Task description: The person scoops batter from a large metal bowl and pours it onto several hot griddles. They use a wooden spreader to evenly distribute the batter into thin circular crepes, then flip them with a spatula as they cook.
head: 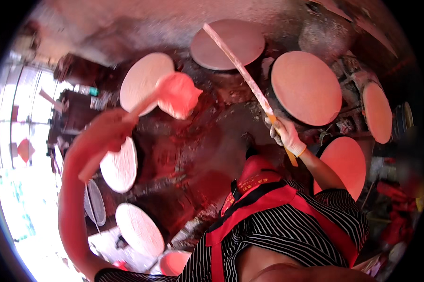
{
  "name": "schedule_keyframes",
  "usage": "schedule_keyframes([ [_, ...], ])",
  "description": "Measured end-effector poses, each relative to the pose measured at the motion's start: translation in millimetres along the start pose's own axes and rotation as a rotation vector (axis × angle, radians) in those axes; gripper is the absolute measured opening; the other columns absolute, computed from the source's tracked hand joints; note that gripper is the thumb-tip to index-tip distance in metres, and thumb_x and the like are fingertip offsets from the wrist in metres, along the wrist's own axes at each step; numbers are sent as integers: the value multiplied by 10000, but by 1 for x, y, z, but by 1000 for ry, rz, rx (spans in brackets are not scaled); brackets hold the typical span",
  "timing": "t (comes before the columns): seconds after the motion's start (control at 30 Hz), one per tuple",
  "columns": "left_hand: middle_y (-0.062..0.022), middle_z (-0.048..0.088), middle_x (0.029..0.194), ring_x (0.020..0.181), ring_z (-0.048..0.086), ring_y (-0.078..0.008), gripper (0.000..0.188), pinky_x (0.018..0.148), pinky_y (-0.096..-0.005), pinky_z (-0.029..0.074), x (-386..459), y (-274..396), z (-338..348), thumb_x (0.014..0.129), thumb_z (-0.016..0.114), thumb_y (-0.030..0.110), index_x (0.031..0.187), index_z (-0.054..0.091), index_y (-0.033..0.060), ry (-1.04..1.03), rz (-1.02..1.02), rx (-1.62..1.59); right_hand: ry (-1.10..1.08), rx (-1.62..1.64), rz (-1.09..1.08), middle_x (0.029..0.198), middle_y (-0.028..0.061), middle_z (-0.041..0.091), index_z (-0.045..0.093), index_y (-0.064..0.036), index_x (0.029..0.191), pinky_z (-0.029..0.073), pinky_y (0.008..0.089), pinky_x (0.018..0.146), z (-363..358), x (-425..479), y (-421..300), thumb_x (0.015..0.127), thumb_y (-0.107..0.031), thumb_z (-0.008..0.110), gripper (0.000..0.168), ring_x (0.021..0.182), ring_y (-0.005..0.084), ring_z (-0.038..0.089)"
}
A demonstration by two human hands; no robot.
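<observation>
My left hand [115, 128], bare, is closed round the handle of a ladle [146, 102] raised at the left. Wet pale batter [182, 95] coats its head, which overlaps the edge of a round griddle [141, 79] covered in a pale layer. In a white glove, my right hand [286, 134] grips the yellow-wrapped end of a long batter-smeared stick [238, 65]. The stick slants up and left, its far tip in front of a darker, greyish round griddle [233, 46]. Beside the stick, to the right, lies another griddle [306, 88] with a smooth pale layer.
More round griddles ring me: two at right [377, 112] [344, 162], two white-topped at left [120, 167] [139, 229], plus a grey disc [96, 202]. A pail [175, 262] stands low at left. Dark wet floor [233, 127] lies between. Bright windows [25, 116] are at far left.
</observation>
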State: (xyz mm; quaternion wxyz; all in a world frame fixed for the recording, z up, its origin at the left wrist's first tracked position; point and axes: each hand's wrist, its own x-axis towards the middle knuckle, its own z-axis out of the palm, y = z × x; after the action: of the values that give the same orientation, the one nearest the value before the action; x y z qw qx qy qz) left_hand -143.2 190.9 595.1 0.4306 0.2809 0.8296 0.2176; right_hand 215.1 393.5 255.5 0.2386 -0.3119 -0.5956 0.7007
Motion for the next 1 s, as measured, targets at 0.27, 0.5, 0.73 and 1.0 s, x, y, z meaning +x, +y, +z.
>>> schedule_keyframes([
  [0.27,-67,577,625,480,558,-134,272,418,-288,423,219,243,8,790,615,105,1037,572,-1,103,583,718,34,-209,-344,825,-6,601,478,-66,1401,394,170,587,-48,151,-177,1023,-153,448,389,642,14,480],
  [0.5,-118,638,675,543,635,-177,335,456,-316,490,343,295,71,738,652,86,1055,591,-3,180,753,678,142,149,172,723,-20,524,474,-280,1419,320,204,414,-104,234,-205,1017,-201,455,411,462,46,376],
  [0.73,-120,647,697,512,610,-164,327,446,-301,476,420,240,175,740,661,41,1043,572,-42,20,508,-104,406,605,356,624,-79,342,468,-333,1404,199,224,333,-87,195,-106,1002,-289,506,406,368,44,233],
  [1.0,-80,552,627,414,494,-143,161,365,-296,394,484,234,221,895,607,33,957,468,-17,68,442,-934,622,114,294,1062,23,635,458,-143,1429,476,247,751,-32,276,-97,993,-215,513,445,853,122,599],
])
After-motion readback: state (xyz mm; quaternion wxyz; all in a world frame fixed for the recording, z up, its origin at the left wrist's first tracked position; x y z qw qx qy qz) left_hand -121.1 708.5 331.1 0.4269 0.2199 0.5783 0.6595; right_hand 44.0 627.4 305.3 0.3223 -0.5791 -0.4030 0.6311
